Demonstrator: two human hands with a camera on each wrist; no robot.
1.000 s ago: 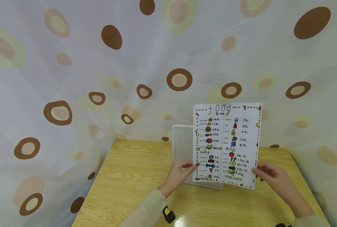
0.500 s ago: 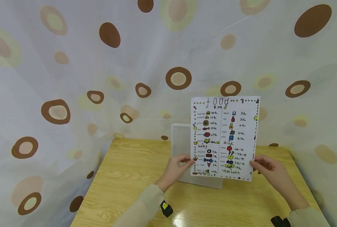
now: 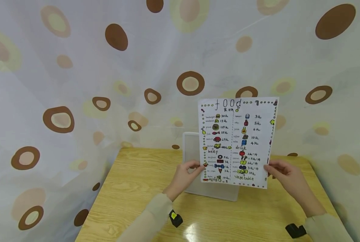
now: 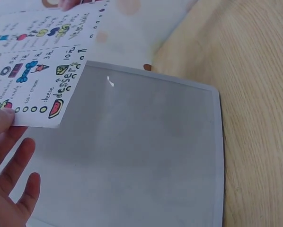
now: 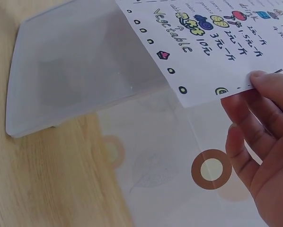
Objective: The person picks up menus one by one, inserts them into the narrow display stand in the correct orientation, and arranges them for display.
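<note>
A hand-drawn food menu sheet (image 3: 237,141) stands upright in the air above the table. My left hand (image 3: 188,172) pinches its lower left edge and my right hand (image 3: 281,173) pinches its lower right edge. Behind the sheet a frosted translucent plastic folder (image 3: 195,153) stands on the wooden table (image 3: 137,188). In the left wrist view the sheet (image 4: 32,66) overlaps the folder (image 4: 141,151), with my left hand (image 4: 9,161) at its corner. In the right wrist view my right hand (image 5: 264,132) grips the sheet (image 5: 212,42) beside the folder (image 5: 80,71).
A white curtain with brown and yellow dots (image 3: 107,84) hangs close behind and to the left of the table. The table's far edge meets the curtain. Small black devices sit on both wrists (image 3: 175,218).
Both hands have lifted the menu sheet higher, out from in front of the folder, and shifted it slightly left. The folder has stayed in place.
</note>
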